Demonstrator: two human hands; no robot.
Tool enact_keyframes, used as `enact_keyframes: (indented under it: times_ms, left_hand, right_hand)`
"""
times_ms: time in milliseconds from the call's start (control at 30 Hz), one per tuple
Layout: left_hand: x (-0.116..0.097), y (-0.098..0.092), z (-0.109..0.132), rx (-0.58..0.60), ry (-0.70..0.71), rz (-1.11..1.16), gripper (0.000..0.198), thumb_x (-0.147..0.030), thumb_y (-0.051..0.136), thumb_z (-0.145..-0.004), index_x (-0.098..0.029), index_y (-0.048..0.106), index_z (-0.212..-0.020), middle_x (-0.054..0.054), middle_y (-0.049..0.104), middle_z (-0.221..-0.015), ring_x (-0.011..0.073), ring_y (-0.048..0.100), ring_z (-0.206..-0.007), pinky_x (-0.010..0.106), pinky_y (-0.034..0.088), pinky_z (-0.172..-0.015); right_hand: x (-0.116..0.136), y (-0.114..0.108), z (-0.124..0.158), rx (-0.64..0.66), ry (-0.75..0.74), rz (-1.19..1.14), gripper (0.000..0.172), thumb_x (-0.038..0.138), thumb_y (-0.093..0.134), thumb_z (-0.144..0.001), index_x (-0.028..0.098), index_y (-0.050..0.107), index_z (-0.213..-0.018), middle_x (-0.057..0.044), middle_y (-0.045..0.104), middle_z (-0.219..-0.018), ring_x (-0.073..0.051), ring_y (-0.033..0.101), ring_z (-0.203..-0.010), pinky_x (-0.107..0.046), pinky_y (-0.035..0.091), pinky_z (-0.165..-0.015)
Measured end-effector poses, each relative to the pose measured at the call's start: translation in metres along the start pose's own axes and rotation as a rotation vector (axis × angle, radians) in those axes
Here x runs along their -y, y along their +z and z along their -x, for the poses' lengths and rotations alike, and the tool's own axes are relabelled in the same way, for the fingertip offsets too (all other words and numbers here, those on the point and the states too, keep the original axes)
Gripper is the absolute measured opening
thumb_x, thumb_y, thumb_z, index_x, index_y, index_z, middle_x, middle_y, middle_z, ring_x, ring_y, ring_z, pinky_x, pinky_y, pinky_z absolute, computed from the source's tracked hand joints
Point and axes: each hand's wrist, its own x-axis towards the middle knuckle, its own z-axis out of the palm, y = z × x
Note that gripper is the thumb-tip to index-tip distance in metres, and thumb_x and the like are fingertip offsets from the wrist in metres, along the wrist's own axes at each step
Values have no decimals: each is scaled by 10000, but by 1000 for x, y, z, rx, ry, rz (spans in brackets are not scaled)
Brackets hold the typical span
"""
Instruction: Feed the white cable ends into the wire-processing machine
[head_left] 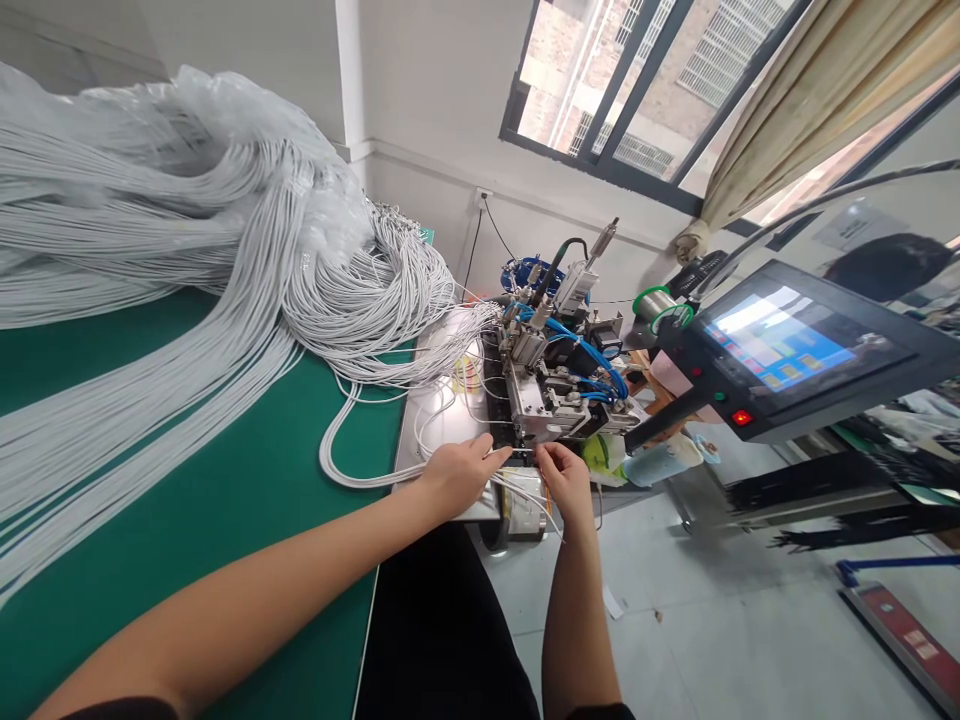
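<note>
My left hand [459, 478] is closed round several white cables [375, 482] at the front edge of a metal plate [409, 440]. From under its fingers, cable ends stick out to the right. My right hand [564, 478] pinches at the end of a white cable, its thumb and forefinger together; the tip itself is too small to make out. Both hands are just in front of a machine [536, 385] with metal cylinders and blue air hoses [600, 355]. Other white cables run from the plate into the machine's left side.
A large bundle of white cables [262, 230], partly in clear plastic, covers much of the green table [225, 450]. At the right stands a lit touch screen [780, 335] on an arm. Behind it is a wire spool [656, 303]. A round white roll [525, 505] hangs below the hands.
</note>
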Motion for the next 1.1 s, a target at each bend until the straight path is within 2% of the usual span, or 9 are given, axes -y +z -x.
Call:
enact_keyframes:
  times_ms: [100, 267, 533, 767, 900, 1000, 1100]
  left_hand:
    - [0, 3, -1, -1, -18, -10, 478, -143, 518, -825, -234, 505, -1294, 80, 577, -1010, 194, 626, -759, 277, 496, -574]
    - [2, 6, -2, -8, -18, -4, 432, -158, 517, -836, -234, 529, -1261, 75, 583, -1003, 190, 623, -744, 281, 495, -587]
    - [2, 3, -4, -50, -5, 21, 359, -117, 462, -854, -179, 576, -1188, 80, 593, -928, 228, 573, -862, 344, 497, -713]
    - [1, 2, -3, -80, -11, 2, 338, -115, 456, -851, -170, 587, -1157, 90, 605, -969, 242, 544, -900, 367, 458, -753]
    - [1, 0, -3, -69, -13, -1, 348, -132, 485, -835, -150, 584, -1168, 111, 609, -1032, 252, 540, -958, 383, 439, -799]
    - [0, 0, -2, -86, -28, 0, 375, -133, 503, -820, -148, 580, -1186, 126, 595, -1141, 264, 515, -1063, 404, 417, -874]
    - [-1, 1, -2, -155, -52, -21, 426, -117, 498, -810, -175, 561, -1228, 121, 533, -1291, 272, 448, -1191, 426, 364, -962]
  right_hand:
    - [0, 2, -5, 20, -43, -3, 323, 469, 610, -779, 171, 603, -654, 18, 503, -557, -131, 417, -539, -239, 310, -512]
    - [-5, 5, -11, 93, -11, -155, 316, 442, 622, -753, 187, 524, -594, 36, 441, -554, -123, 382, -546, -230, 291, -506]
    - [-13, 15, -10, 129, 213, -497, 305, 387, 654, -697, 194, 456, -568, 66, 380, -521, -93, 310, -485, -222, 251, -472]
    - [-13, 17, -5, 98, 233, -505, 368, 493, 697, -658, 185, 506, -591, 63, 423, -505, -95, 336, -465, -225, 266, -471]
    - [-19, 12, 3, 27, 171, -417, 378, 515, 701, -693, 173, 560, -615, 46, 475, -533, -108, 385, -503, -225, 292, -493]
    - [-21, 6, 10, -71, 113, -308, 387, 542, 678, -719, 172, 596, -638, 25, 521, -568, -128, 433, -542, -232, 329, -514]
    - [-14, -4, 18, -85, 63, -252, 363, 525, 659, -758, 164, 657, -721, -12, 601, -665, -154, 506, -617, -250, 387, -570]
